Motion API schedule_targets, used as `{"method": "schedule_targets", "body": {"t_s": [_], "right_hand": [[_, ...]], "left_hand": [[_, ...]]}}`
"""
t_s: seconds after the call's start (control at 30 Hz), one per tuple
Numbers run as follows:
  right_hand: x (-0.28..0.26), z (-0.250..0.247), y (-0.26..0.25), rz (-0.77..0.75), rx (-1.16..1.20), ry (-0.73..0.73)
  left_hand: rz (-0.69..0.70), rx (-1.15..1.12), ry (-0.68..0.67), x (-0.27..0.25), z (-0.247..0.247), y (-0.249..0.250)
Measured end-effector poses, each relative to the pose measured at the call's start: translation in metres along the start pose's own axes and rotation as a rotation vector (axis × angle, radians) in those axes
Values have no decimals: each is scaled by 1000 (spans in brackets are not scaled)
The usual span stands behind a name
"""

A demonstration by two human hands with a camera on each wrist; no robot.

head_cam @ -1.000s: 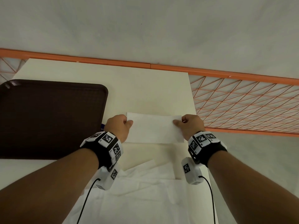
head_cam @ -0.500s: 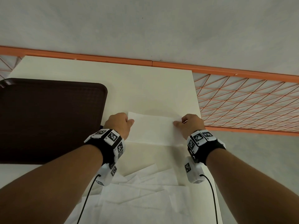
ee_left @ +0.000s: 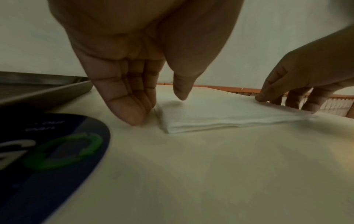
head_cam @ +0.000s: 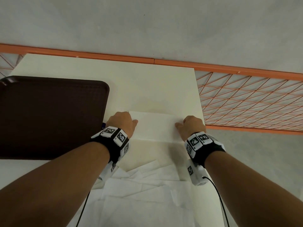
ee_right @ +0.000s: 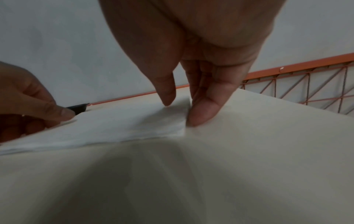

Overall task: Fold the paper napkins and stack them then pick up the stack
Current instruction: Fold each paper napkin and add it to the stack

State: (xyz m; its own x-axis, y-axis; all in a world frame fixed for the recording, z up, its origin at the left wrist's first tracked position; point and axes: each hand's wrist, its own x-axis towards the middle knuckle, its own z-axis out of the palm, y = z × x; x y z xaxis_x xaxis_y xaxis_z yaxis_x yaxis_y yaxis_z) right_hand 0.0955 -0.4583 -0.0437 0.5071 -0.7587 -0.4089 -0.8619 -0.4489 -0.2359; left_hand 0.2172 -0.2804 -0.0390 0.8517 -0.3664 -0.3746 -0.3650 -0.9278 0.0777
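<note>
Far left of the left hand [head_cam: 121, 124]: a dark brown rectangular plastic tray [head_cam: 49, 115], with a dark blue printed sheet bearing a green ring [ee_left: 47, 153] just by the wrist. Fingers [ee_left: 124, 97] straight and pressed together, tips down on the cream table [head_cam: 147, 89] against the left edge of the folded white paper napkin stack [head_cam: 155, 126], thumb over its top. Between both hands, flat on the table: that stack. At its right edge, the right hand [head_cam: 191, 126], fingers likewise straight and together, thumb touching the top. Nearer the body, behind both wrists: loose unfolded white paper napkins [head_cam: 147, 194]. Right of the right hand: orange wire mesh fencing [head_cam: 254, 102].
</note>
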Motion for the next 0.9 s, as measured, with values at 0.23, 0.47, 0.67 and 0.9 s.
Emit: {"method": "schedule_targets", "body": {"t_s": [0.23, 0.47, 0.67, 0.9], "right_hand": [[-64, -17, 18, -207, 35, -12], [-164, 24, 49, -342, -151, -292], [-207, 48, 50, -569, -267, -257], [-205, 54, 33, -605, -405, -329]], "left_hand": [[212, 34, -44, -47, -9, -22], [374, -122, -280, -132, 8, -46], [441, -91, -365, -183, 30, -64], [406, -125, -481, -217, 51, -81]]}}
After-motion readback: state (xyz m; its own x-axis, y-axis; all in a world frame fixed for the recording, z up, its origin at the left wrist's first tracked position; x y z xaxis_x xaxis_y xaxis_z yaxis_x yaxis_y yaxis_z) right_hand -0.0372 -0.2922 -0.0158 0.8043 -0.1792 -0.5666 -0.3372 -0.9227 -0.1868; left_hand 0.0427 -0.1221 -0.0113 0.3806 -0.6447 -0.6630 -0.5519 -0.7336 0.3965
